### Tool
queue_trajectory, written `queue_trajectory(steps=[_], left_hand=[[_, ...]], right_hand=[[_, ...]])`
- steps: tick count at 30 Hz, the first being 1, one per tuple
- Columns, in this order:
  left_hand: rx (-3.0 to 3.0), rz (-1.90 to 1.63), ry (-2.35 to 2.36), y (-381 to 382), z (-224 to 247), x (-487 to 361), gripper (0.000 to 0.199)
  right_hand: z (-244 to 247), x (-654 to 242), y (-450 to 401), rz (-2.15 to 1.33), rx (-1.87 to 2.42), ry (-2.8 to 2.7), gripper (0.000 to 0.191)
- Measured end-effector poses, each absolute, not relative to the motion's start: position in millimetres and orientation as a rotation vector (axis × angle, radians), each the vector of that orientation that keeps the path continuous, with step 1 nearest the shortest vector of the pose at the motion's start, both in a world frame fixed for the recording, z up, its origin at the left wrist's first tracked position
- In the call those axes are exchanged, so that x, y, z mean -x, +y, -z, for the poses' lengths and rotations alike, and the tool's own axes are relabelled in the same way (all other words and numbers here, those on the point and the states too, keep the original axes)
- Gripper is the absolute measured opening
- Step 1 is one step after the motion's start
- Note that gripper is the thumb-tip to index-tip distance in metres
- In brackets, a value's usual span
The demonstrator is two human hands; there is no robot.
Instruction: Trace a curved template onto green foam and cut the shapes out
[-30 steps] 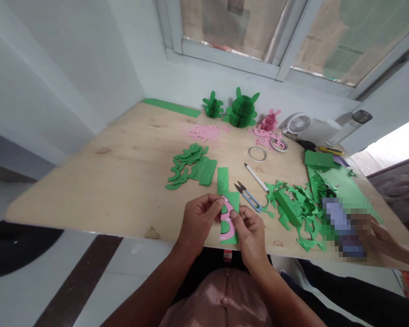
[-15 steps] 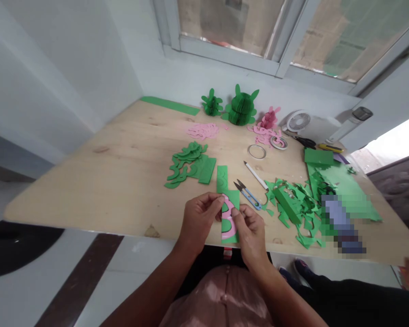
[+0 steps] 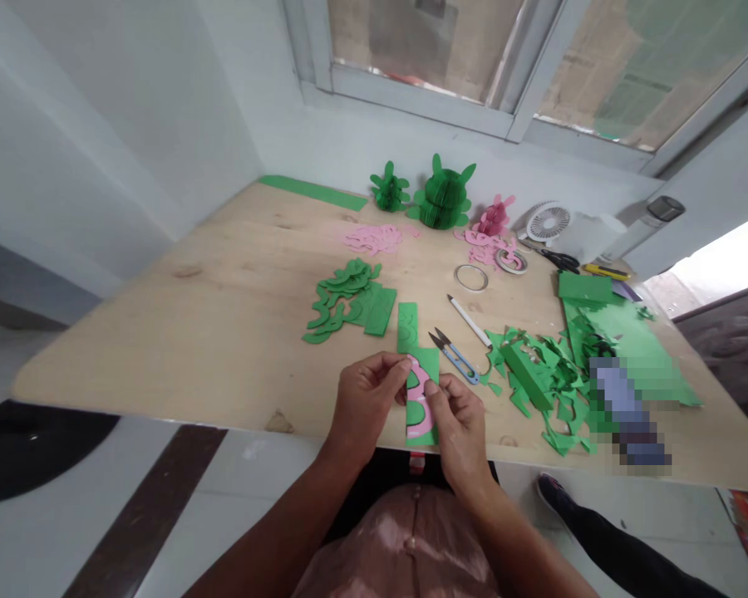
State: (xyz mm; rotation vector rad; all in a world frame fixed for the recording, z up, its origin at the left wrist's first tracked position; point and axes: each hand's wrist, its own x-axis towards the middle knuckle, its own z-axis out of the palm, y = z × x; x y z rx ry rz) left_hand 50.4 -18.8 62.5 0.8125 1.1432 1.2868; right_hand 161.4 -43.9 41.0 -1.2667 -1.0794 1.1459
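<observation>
Near the table's front edge, my left hand [image 3: 371, 394] pinches the left side of a green paper piece [image 3: 431, 363], and my right hand [image 3: 460, 415] pinches its right side. Against this paper lies a pink curved paper cutout [image 3: 419, 425], with my fingertips of both hands on it. Just beyond is a narrow green paper strip [image 3: 407, 325] with curved outlines drawn on it. Blue-handled thread snips [image 3: 458, 359] lie partly open to the right, close to a white pen [image 3: 469, 321]. A pile of green curved cutouts [image 3: 344, 299] lies to the left.
Green paper scraps [image 3: 554, 382] are heaped on the right. Along the wall stand green paper figures [image 3: 442, 199], a pink one [image 3: 494, 218] and a small white fan [image 3: 547, 223]. Tape rolls [image 3: 471, 277] and pink cutouts [image 3: 374, 239] lie mid-table. Someone's leg [image 3: 623, 540] shows below right.
Both hands keep the same pinch on the green paper and pink cutout. At lower right, the other person's leg and shoes have shifted, and a red-orange item on the floor shows more.
</observation>
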Motion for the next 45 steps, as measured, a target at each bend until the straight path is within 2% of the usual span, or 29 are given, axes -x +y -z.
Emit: queue_trajectory(steps=[20, 29, 45], left_hand=[[-0.755, -1.307, 1.179, -20, -67, -54, 0.012], [-0.811, -1.149, 1.058, -28, -51, -39, 0.018], [-0.786, -1.087, 1.127, -33, -54, -41, 0.011]], right_hand=[[-37, -161, -43, -1.144, 1.274, -1.091, 0.027], [-40, -160, -40, -1.089, 1.285, -1.063, 0.027], [-35, -162, -39, -1.079, 1.272, -1.053, 0.026]])
